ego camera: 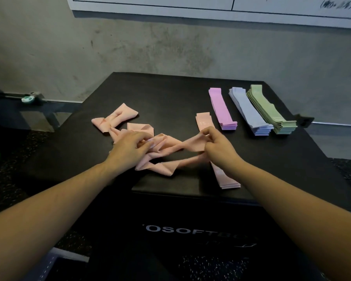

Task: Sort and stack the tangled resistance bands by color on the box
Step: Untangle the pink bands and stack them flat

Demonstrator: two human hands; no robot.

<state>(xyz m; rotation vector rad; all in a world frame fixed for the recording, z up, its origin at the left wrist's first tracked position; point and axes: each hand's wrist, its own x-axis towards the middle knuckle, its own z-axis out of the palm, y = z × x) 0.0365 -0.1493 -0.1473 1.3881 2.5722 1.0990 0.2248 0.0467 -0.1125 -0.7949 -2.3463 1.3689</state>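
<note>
Both forearms are bare, each hand (130, 145) without rings or gloves.

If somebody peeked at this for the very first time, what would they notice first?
Probably the two hands in the middle: the left hand presses on a twisted heap of peach-pink fabric bands, and the right hand pinches one end of it. Next, three tidy stacks at the black box's far right: pink-purple bands, pale blue bands, green bands.
</note>
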